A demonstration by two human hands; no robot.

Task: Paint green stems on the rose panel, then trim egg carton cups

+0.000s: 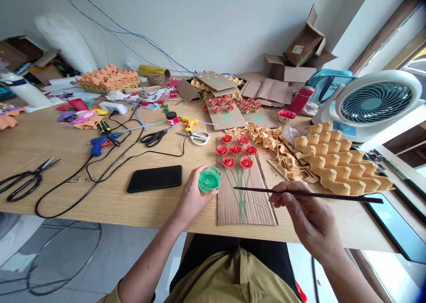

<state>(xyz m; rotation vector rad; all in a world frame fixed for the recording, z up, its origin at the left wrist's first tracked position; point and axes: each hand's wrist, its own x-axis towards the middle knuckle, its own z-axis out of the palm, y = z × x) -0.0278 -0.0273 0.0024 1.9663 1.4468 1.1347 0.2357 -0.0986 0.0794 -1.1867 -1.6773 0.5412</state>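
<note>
My left hand [192, 201] is wrapped round a small cup of green paint [209, 181], tilted so its inside shows. In my right hand [308, 216] a thin dark paintbrush [336, 196] is pinched, its tip pointing left over the cardboard panel [229, 212]. Several red roses [236, 150] sit on the panel's upper part. Green painted stems [242, 196] run down from them and gather near the bottom. Whether the brush tip touches the cardboard I cannot tell.
A black phone [155, 179] lies left of the cup. Scissors [199, 137], glue guns [100, 144] and cables spread beyond. Torn egg-carton scraps [282, 159], an egg tray [342, 161] and a fan [376, 101] stand right. Finished-looking rose panels [226, 119] lie behind.
</note>
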